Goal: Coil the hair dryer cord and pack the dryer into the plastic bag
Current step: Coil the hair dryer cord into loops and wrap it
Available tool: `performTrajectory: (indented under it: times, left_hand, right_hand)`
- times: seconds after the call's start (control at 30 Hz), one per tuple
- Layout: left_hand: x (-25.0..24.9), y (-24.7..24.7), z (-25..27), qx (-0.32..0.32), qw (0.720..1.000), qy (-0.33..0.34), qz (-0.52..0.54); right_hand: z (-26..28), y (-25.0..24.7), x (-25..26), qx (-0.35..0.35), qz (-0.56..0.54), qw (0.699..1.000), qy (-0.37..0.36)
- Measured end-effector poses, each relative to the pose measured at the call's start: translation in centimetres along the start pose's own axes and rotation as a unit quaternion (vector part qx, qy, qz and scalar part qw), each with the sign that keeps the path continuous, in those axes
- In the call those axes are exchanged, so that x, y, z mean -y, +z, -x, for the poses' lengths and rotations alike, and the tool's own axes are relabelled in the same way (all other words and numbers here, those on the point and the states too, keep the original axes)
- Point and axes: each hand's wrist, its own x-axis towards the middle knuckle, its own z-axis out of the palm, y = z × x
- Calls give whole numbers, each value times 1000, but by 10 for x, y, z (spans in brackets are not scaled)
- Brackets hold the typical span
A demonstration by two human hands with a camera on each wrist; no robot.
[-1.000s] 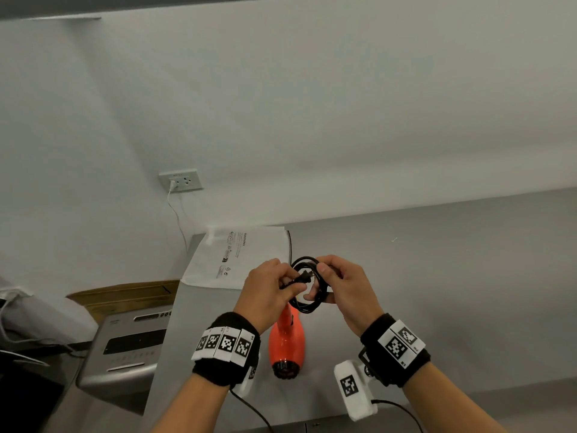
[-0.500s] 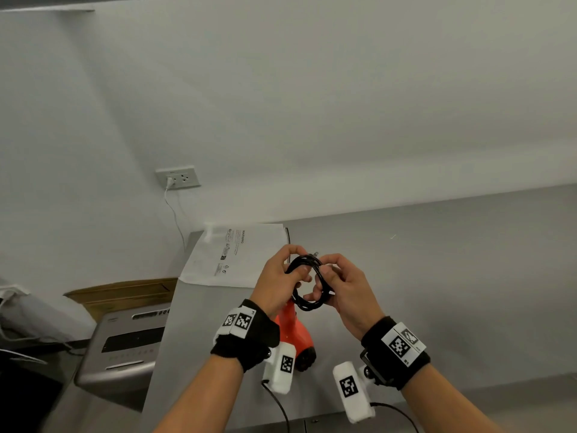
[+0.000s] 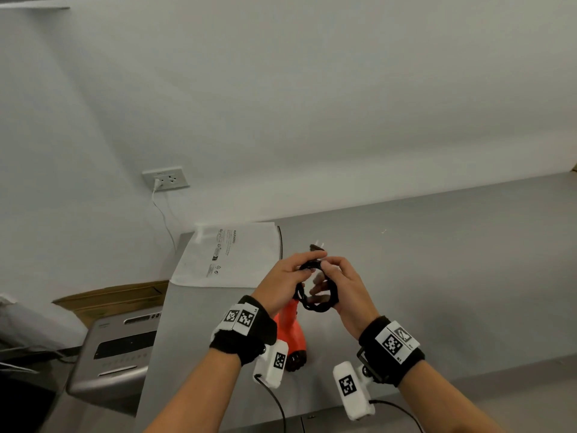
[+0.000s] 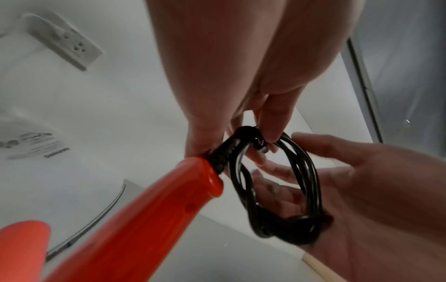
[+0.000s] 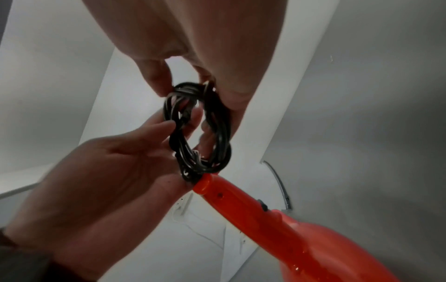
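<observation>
The black cord (image 3: 318,300) is wound into a small coil, held up above the grey table (image 3: 437,276). My left hand (image 3: 301,270) pinches the coil at its top left, near the dryer's handle end. From the other side, my right hand (image 3: 331,267) pinches the top of the coil, with its lower fingers behind the loops. The plug (image 3: 317,246) pokes up above the fingers. The orange hair dryer (image 3: 292,332) hangs from the cord below my left wrist, its nozzle toward me. In the wrist views, the coil (image 4: 277,190) (image 5: 200,129) joins the orange handle (image 4: 144,219) (image 5: 241,202). The white plastic bag (image 3: 228,257) lies flat on the table's far left corner.
A wall socket (image 3: 165,178) with a white lead plugged in sits on the wall beyond the bag. A grey machine (image 3: 118,348) and a cardboard box (image 3: 115,296) stand left of the table, below its edge. Bare tabletop stretches to the right.
Both hands have shifted up onto the top of the coil, and the plug now sticks up above the fingers. The dryer has swung beneath my left wrist.
</observation>
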Motion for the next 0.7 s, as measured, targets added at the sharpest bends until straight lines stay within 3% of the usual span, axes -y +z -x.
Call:
performTrajectory:
  times: [0.1,0.2,0.3,0.37,0.43,0.53,0.7]
  left_hand:
    - [3,12,-11,31,992,42,-112]
    - [14,28,-17,56,988,40,-136]
    - [27,37,-21,17,992,9,-128]
    - [48,30,-21,-14,970,7,-241]
    - [80,20,-15,7,937,-39,-348]
    - [123,17,3,30,901,-122,-415]
    - [138,32,13,2,908,-142,-393]
  right_hand:
    - [-5,-8,-1,-16,48,999,-20]
    - [-10,-23,3,-45,18,999,1]
    - [-18,-52,-2,-85,-40,995,29]
    - [-23,-77,-13,-118,-68,990,47]
    - [-28,-104,-28,-157,-92,981,72]
    - [-36,-147,-61,-218,-118,961,123]
    - [-48,-182,-115,-299,-43,940,161]
